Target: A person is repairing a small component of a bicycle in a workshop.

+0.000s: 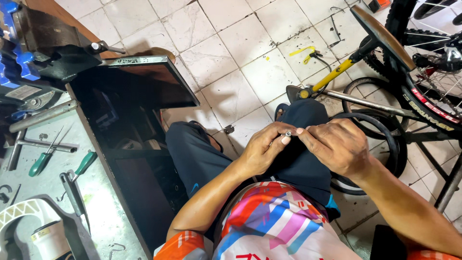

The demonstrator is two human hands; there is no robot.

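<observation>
Over my bright patterned shirt [269,221], my left hand [262,149] and right hand [334,147] meet above my lap, both grips pinching a small metal part [288,134] between fingertips. It looks mid-handling, not fitted anywhere. Right lies a tyre [385,144]; far right the bicycle [423,58]; left, screwdrivers [41,162] on the worktop [103,212].

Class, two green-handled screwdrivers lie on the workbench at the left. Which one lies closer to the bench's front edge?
The green-handled screwdriver on the right lies closer to the bench edge; the other screwdriver lies further in, beside the metal T-wrench.
</observation>
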